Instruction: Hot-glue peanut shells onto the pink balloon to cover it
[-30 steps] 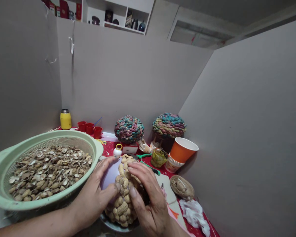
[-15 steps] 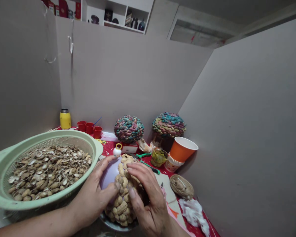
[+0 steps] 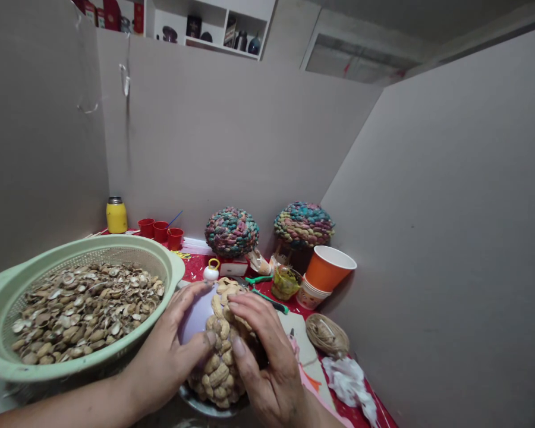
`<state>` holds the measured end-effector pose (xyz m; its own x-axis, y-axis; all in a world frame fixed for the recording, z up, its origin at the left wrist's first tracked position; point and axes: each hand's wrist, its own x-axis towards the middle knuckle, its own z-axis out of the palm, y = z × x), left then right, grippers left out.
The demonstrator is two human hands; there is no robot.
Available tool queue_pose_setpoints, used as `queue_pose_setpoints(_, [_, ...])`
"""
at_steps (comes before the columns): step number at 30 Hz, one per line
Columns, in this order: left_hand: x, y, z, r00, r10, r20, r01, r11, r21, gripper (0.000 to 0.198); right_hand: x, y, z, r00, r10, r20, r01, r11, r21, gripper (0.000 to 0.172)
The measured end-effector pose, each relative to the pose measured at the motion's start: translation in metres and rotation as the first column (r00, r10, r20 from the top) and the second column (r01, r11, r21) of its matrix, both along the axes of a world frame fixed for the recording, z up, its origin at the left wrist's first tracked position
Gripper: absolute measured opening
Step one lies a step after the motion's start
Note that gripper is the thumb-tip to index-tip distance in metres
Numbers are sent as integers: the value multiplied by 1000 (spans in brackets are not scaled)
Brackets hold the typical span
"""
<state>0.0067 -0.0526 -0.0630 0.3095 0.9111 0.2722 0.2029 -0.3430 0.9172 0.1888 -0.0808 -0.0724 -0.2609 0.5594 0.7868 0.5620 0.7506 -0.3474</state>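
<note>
A pale purple ball (image 3: 196,318) partly covered with stuck-on peanut shells (image 3: 218,371) rests on a dish in front of me. My left hand (image 3: 173,351) cups the bare purple side, thumb on the shells. My right hand (image 3: 265,351) lies over the shell-covered side, fingers pressed on the shells near the top. Both hands grip the ball between them.
A green colander (image 3: 116,351) full of peanut shell halves (image 3: 84,306) stands at the left. Behind are two woven yarn domes (image 3: 232,230), stacked orange cups (image 3: 323,273), red cups (image 3: 160,230), a yellow jar (image 3: 116,215), green pliers (image 3: 267,297), a twine roll (image 3: 327,334) and tissue (image 3: 350,383). Grey partitions close in all sides.
Almost nothing: the hands stay on the shell-covered ball, with the right fingers shifting slightly; the view drifts a little.
</note>
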Motion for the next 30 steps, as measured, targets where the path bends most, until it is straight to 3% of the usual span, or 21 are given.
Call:
queue_pose_setpoints(4, [0, -1, -2, 1000, 15, 22, -15, 1000, -12, 55, 0, -1, 0, 1000, 1, -15, -1, 1000, -9, 39])
queue_pose_setpoints(7, [-2, -1, -7, 995, 49, 90, -47, 999, -24, 55, 2, 1, -2, 993, -3, -118, -1, 999, -34, 36])
queue_pose_setpoints(12, [-5, 0, -20, 994, 65, 87, -65, 998, 2, 57, 10, 9, -2, 943, -139, -301, 72, 972, -224, 30])
queue_pose_setpoints(18, [-11, 1, -42, 998, 63, -11, -60, 983, 175, 53, 12, 21, 4, 884, -257, -391, 57, 889, -454, 35])
queue_pose_setpoints(26, [-17, 9, -58, 996, 13, -88, 27, 896, 443, 59, 15, 25, 5, 890, -252, -380, 37, 870, -491, 36])
queue_pose_setpoints(30, [-18, 12, -64, 991, 12, -133, 55, 868, 493, 63, 18, 30, 6, 882, -275, -383, 35, 848, -528, 37])
